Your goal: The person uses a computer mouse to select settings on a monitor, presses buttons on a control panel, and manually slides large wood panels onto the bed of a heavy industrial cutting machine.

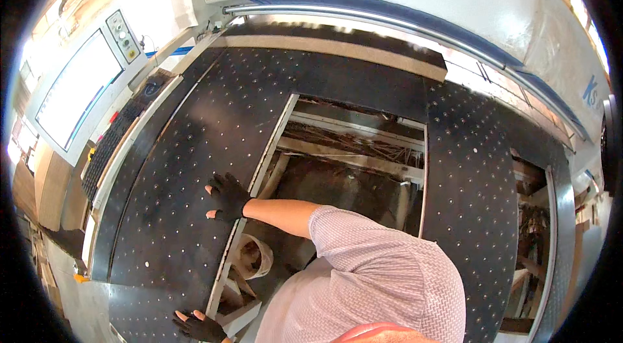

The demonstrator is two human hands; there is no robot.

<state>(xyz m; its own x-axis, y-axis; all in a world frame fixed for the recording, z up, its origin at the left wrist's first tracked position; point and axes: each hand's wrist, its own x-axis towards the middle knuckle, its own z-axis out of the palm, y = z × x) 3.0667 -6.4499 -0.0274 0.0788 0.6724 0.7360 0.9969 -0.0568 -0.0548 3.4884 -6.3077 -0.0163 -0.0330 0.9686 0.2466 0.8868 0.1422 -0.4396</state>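
Observation:
I wear black fingerless gloves on both hands. My right hand (227, 197) rests on the black table panel (195, 148), a surface dotted with small round fittings, close to the light metal edge of the gap. Its fingers are stretched out and it holds nothing. Lower down, my left hand (198, 327) lies near the same edge, fingers apart and nothing in them. My right arm reaches across the gap from a pale patterned sleeve (370, 239). A long light-brown board (331, 51) with a dark top lies along the far side, beneath the machine's beam.
A whitish bucket (254, 257) stands down in the gap, below table height. A second dotted panel (470, 174) is to the right, with another opening beyond it. At the left are a screen with a button panel (81, 86) and stacked boards (55, 187). The white machine body (493, 12) spans the back.

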